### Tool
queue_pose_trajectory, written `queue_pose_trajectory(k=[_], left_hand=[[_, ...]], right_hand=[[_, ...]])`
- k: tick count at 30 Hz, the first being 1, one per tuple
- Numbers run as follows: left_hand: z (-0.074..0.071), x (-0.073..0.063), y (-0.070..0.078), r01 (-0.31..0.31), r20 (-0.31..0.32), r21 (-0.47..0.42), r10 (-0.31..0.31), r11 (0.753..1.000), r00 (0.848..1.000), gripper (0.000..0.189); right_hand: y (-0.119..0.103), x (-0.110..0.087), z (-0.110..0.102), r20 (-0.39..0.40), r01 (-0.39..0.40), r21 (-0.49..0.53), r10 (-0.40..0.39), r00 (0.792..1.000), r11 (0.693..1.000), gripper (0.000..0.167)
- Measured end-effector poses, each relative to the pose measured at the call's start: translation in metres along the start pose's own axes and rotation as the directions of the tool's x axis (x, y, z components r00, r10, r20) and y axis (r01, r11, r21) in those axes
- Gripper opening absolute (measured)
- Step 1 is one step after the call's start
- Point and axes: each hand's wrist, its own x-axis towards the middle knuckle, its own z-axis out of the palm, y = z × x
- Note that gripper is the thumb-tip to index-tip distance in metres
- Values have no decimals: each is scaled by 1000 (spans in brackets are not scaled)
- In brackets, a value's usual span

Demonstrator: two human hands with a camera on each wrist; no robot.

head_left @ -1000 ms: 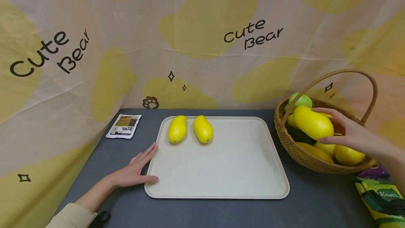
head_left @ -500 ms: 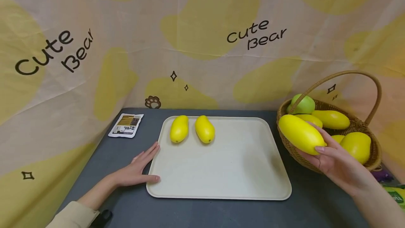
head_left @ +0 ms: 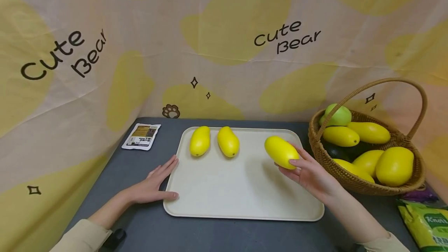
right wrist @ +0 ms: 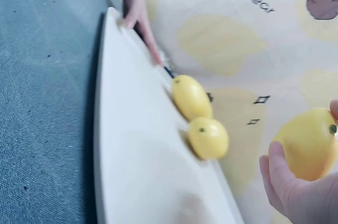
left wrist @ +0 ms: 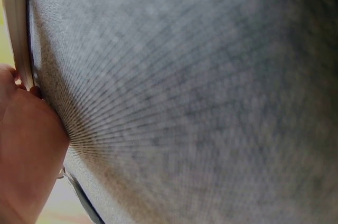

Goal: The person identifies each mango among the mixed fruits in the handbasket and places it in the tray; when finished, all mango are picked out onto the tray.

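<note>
My right hand grips a smooth yellow mango above the right half of the cream tray, and its shadow falls on the tray. In the right wrist view the held mango has fingers on its near side and a dark stem spot. Two more yellow mangoes, one on the left and one beside it, lie side by side at the tray's back left. With fingers spread, my left hand rests along the tray's left edge. In the left wrist view it touches the rim from outside.
A wicker basket with a tall handle stands right of the tray, holding several yellow fruits, a green one and something dark. A flat sachet lies at back left. A green-yellow packet lies at front right. Patterned cloth hangs behind.
My right hand has lifted the mango out of the basket and carried it left over the tray. The left hand stays at the tray's edge; the view shifts slightly.
</note>
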Motion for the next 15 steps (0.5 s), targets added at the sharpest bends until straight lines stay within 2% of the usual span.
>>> queue_pose_trajectory(k=[3, 7, 11, 15], left_hand=[[0, 1, -1, -8, -5, 9, 8, 1000, 1000, 102], [1, 1, -1, -12, -8, 11, 12, 1000, 1000, 102], [0, 0, -2, -14, -9, 9, 14, 1000, 1000, 102], [0, 0, -2, -17, -12, 4, 17, 1000, 1000, 102]], right_hand=[[10, 15, 3, -84, -40, -86, 33, 996, 996, 54], [19, 33, 5, -196, -100, -196, 61, 979, 975, 65], [25, 51, 6, -268, -130, -207, 72, 961, 970, 71], [30, 68, 6, -300, -134, -211, 67, 952, 968, 73]])
